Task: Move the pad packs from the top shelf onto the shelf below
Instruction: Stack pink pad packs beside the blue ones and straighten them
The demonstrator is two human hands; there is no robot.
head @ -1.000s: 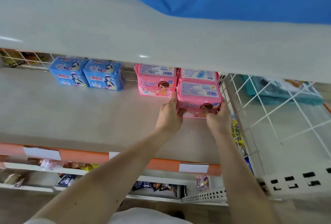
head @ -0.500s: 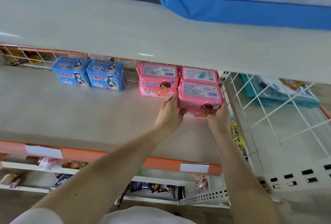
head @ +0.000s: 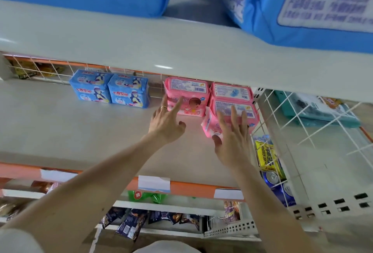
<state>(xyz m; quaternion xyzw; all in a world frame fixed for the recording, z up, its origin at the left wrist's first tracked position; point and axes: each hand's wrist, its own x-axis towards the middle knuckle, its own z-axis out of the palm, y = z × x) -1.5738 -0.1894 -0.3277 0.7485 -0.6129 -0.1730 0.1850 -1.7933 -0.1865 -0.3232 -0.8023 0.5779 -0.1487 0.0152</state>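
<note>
left hand fingers spread, empty | right hand fingers spread over front pink pack, contact unclear | pack on lower shelf

Store shelving with pale grey boards. The upper shelf board has a glare streak on its front lip. The middle shelf board is fronted by an orange price rail with white label tags. White wire back grid and a wire side divider on the right, with cans and a yellow packet behind it. Snack bags sit on the tier below.
</note>
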